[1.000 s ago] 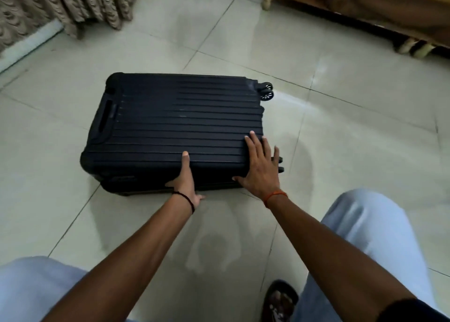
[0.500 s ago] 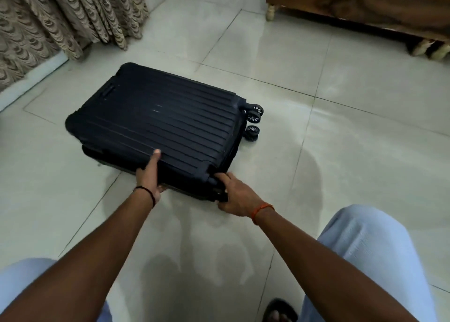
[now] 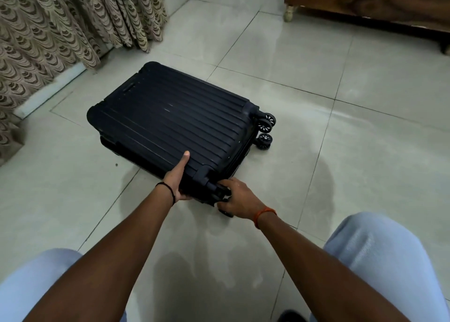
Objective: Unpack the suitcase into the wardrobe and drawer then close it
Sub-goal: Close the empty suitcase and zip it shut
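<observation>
A dark ribbed hard-shell suitcase (image 3: 170, 122) lies flat and closed on the tiled floor, wheels (image 3: 265, 129) pointing right. My left hand (image 3: 177, 178) grips its near edge, thumb on top of the lid and fingers under the side. My right hand (image 3: 237, 197) holds the near right corner, around the wheel there. No wardrobe or drawer is visible.
Patterned curtains (image 3: 60, 29) hang at the left over a white skirting. Wooden furniture on short legs (image 3: 365, 0) stands at the back right. My knees in light trousers (image 3: 379, 261) frame the bottom of the view. Pale floor tiles (image 3: 365, 139) surround the case.
The suitcase has swung round so its wheels face right and its corner points at me. My right hand dropped from the lid to the near corner; my left kept its grip.
</observation>
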